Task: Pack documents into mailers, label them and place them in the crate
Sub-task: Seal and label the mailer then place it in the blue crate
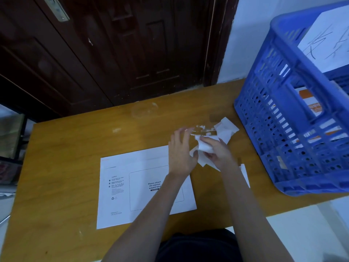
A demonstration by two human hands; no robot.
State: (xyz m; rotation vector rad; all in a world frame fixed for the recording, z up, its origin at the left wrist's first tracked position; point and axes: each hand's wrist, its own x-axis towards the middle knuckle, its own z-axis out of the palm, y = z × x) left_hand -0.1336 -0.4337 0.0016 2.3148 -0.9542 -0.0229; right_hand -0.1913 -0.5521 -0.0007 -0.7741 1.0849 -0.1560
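Just past mailer's [120, 188] edge, right hand [217, 152] grips paper [204, 146].

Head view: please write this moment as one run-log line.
mailer: flat on table | right hand: holds crumpled paper | left hand: open | crate: right

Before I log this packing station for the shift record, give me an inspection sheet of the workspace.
Surface: wooden table, with pale smears near its far edge.
Job's things: white mailer lying flat, its waybill box bare; blue crate at the right, with mailers inside.
Clutter: crumpled white paper scraps beside the crate.
Grips: right hand holds a crumpled white paper; left hand open, fingers straight, beside it.
Cables: nothing seen.
Surroundings: dark wooden door behind the table; white wall at the right.
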